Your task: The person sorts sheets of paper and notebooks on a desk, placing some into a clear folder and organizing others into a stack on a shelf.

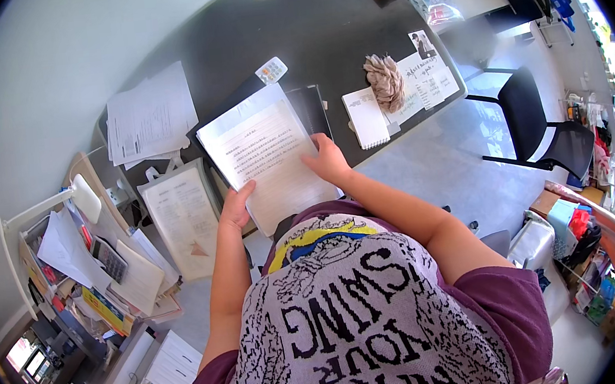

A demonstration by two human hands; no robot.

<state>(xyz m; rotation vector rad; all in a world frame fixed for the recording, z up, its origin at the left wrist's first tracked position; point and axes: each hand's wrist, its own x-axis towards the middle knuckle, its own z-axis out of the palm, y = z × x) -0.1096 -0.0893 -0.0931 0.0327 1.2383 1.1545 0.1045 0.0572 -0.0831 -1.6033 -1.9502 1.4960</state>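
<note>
A stack of paper sheets (263, 140) with handwriting on lined paper is held between my two hands, over the near edge of the dark desk. My left hand (238, 205) grips its lower left side, thumb on top. At its right side, my right hand (329, 159) has the thumb on the page, with the other fingers at the edge. Beneath and behind the stack lie dark folders (312, 107). A white remote control (271, 70) rests just past the stack's top edge. Loose printed sheets (150, 115) lie on the desk to the left.
Rightward on the desk (290, 25) are a spiral notepad (368, 118), a beige scrunched cloth item (385, 82) and paper notes (425, 81). A clear document case (184, 222) stands by the left edge, near a white lamp (86, 198). A black chair (524, 113) stands right.
</note>
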